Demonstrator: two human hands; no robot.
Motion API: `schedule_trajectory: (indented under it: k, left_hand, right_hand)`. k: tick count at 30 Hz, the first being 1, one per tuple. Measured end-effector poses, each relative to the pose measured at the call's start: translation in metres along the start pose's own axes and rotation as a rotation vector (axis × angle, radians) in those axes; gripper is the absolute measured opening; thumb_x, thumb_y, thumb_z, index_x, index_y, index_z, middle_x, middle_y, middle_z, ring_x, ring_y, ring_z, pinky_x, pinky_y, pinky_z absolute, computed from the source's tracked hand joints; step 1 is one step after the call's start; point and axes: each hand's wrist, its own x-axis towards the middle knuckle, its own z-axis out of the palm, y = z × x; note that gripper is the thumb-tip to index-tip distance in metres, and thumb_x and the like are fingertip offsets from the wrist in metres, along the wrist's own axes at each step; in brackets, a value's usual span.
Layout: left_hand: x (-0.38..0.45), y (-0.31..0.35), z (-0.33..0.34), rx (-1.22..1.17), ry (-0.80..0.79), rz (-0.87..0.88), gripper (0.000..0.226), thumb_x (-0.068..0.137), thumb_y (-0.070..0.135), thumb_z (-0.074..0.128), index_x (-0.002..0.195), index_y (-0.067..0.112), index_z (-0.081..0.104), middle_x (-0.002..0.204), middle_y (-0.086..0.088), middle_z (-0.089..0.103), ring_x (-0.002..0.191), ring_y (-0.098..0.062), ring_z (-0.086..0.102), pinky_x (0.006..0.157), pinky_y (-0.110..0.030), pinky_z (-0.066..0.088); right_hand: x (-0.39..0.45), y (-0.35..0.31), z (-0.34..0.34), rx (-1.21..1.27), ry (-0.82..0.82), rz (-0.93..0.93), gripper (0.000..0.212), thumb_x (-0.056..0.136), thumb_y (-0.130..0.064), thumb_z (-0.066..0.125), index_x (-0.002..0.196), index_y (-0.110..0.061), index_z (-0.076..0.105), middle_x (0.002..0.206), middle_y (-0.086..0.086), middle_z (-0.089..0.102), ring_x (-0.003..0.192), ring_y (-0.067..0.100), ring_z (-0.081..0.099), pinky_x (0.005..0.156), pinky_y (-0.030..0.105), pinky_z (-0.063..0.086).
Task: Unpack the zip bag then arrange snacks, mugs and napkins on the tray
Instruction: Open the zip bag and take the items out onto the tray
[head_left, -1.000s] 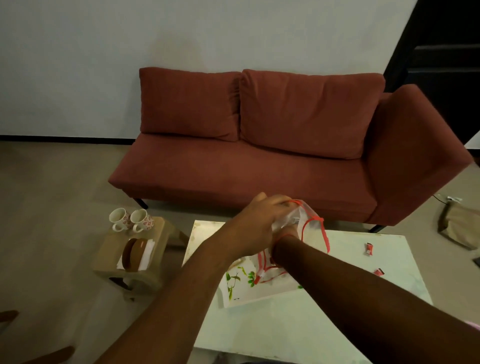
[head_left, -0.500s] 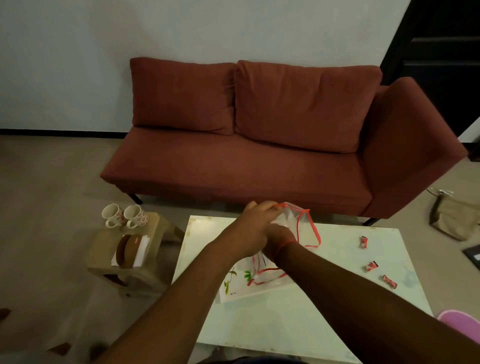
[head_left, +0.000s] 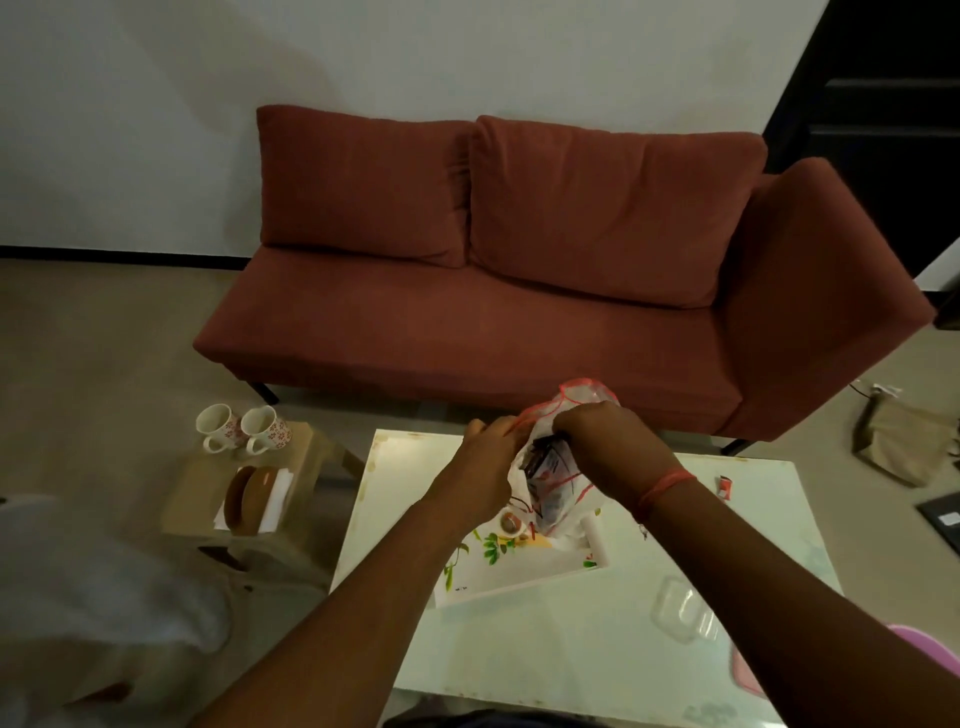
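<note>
Unpacking barely begun: both hands' fingers pinch the zip bag (head_left: 553, 462) mouth, left hand (head_left: 488, 457), right hand (head_left: 602, 441); tray (head_left: 519, 571) beneath fingers near-bare; mugs (head_left: 241, 428), napkins (head_left: 278, 493) well left, untouched.

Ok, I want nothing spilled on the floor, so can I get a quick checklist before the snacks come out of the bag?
1. Zip bag held by both hands: ok, left hand and right hand grip its mouth.
2. Bag mouth open: ok, dark packets show inside.
3. Tray under the bag: ok, on the white table.
4. Tray free for snacks: cannot tell, the bag and a small round thing cover part of it.
5. Mugs within reach: not ok, both stand on the side stool.
6. Napkins ready: not ok, they lie on the stool.
</note>
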Motion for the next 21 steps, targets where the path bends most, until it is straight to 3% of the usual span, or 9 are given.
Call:
schedule_trajectory:
  k: [3, 7, 10, 12, 14, 17, 20, 21]
  left_hand:
    - [0.001, 0.001, -0.002, -0.087, -0.007, -0.004, 0.093, 0.074, -0.018, 0.056, 0.148, 0.032, 0.034, 0.143, 0.002, 0.045, 0.125, -0.025, 0.041, 0.094, -0.027, 0.037]
    - [0.007, 0.001, -0.015, -0.157, -0.046, 0.108, 0.061, 0.085, -0.014, 0.054, 0.139, 0.013, 0.05, 0.143, -0.013, 0.048, 0.132, -0.033, 0.04, 0.112, -0.041, 0.032]
    - [0.008, 0.008, -0.023, -0.18, -0.079, 0.139, 0.07, 0.084, -0.014, 0.053, 0.143, 0.023, 0.046, 0.139, -0.003, 0.05, 0.123, -0.025, 0.046, 0.099, -0.03, 0.041]
    - [0.012, 0.01, -0.028, -0.123, -0.076, 0.161, 0.079, 0.081, -0.017, 0.054, 0.145, 0.028, 0.044, 0.138, 0.0, 0.052, 0.12, -0.02, 0.046, 0.09, -0.025, 0.039]
    - [0.016, 0.008, -0.024, -0.123, -0.11, 0.155, 0.068, 0.081, -0.01, 0.058, 0.139, 0.024, 0.051, 0.134, -0.002, 0.057, 0.117, -0.02, 0.05, 0.087, -0.025, 0.04]
    - [0.01, 0.008, -0.026, -0.245, -0.133, 0.072, 0.036, 0.084, 0.024, 0.069, 0.116, 0.007, 0.066, 0.115, -0.015, 0.069, 0.109, -0.027, 0.064, 0.085, -0.034, 0.053]
    - [0.008, 0.004, -0.021, -0.369, -0.205, 0.01, 0.02, 0.089, 0.026, 0.066, 0.09, 0.007, 0.07, 0.082, -0.013, 0.072, 0.072, -0.016, 0.072, 0.064, -0.026, 0.058]
    - [0.001, 0.003, -0.023, -0.378, -0.197, -0.009, 0.02, 0.091, 0.028, 0.064, 0.09, 0.008, 0.067, 0.083, -0.013, 0.07, 0.073, -0.017, 0.071, 0.068, -0.028, 0.058]
  right_hand:
    - [-0.013, 0.006, -0.007, 0.061, 0.174, -0.127, 0.027, 0.093, -0.006, 0.058, 0.107, -0.024, 0.074, 0.103, -0.001, 0.075, 0.091, 0.02, 0.069, 0.074, 0.022, 0.045]
    - [-0.023, 0.005, -0.018, 0.131, 0.183, -0.311, 0.028, 0.089, -0.004, 0.064, 0.106, -0.024, 0.073, 0.105, -0.004, 0.073, 0.095, 0.016, 0.069, 0.077, 0.02, 0.047]
    - [-0.02, 0.006, -0.019, 0.09, 0.01, -0.397, 0.036, 0.094, -0.003, 0.057, 0.115, -0.028, 0.071, 0.118, -0.007, 0.069, 0.107, 0.011, 0.064, 0.09, 0.027, 0.051]
    - [-0.017, 0.005, -0.018, 0.06, -0.049, -0.384, 0.038, 0.095, -0.002, 0.053, 0.118, -0.027, 0.07, 0.121, -0.007, 0.068, 0.11, 0.012, 0.062, 0.092, 0.029, 0.051]
    - [-0.016, 0.006, -0.019, 0.151, 0.054, -0.355, 0.038, 0.092, 0.0, 0.056, 0.115, -0.026, 0.071, 0.116, -0.006, 0.07, 0.105, 0.012, 0.064, 0.088, 0.029, 0.051]
    - [-0.02, 0.011, -0.022, 0.357, 0.35, -0.286, 0.022, 0.086, -0.001, 0.066, 0.1, -0.015, 0.075, 0.093, 0.0, 0.072, 0.086, 0.019, 0.066, 0.076, 0.039, 0.055]
    - [-0.031, 0.012, -0.023, 0.461, 0.514, -0.339, 0.01, 0.083, -0.008, 0.071, 0.091, -0.013, 0.072, 0.087, 0.001, 0.069, 0.081, 0.02, 0.065, 0.071, 0.038, 0.055]
    - [-0.034, 0.008, -0.022, 0.439, 0.508, -0.391, 0.014, 0.082, -0.007, 0.073, 0.093, -0.013, 0.071, 0.092, 0.002, 0.07, 0.086, 0.02, 0.066, 0.074, 0.037, 0.056]
